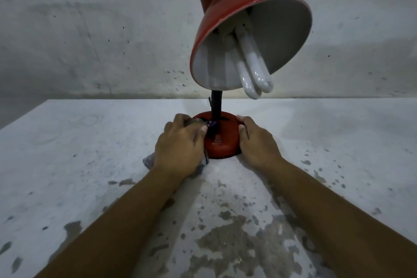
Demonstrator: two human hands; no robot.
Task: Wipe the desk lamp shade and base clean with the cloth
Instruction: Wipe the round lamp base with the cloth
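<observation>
My left hand [180,142] presses the soft grey cloth [150,160] against the round red lamp base [223,142]; my right hand [255,140] grips its rim; top-heavy, I judge.

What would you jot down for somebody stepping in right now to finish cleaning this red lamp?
Left hand: grips the cloth against the left side of the red base.
Right hand: curled round the base's right edge, steadying it.
Lamp stands upright on the worn table; shade tilted toward the camera, bulb showing.
Done: cannot tell whether any part is clean yet.
Left: finish the base, then wipe the shade if it hasn't been done.
</observation>
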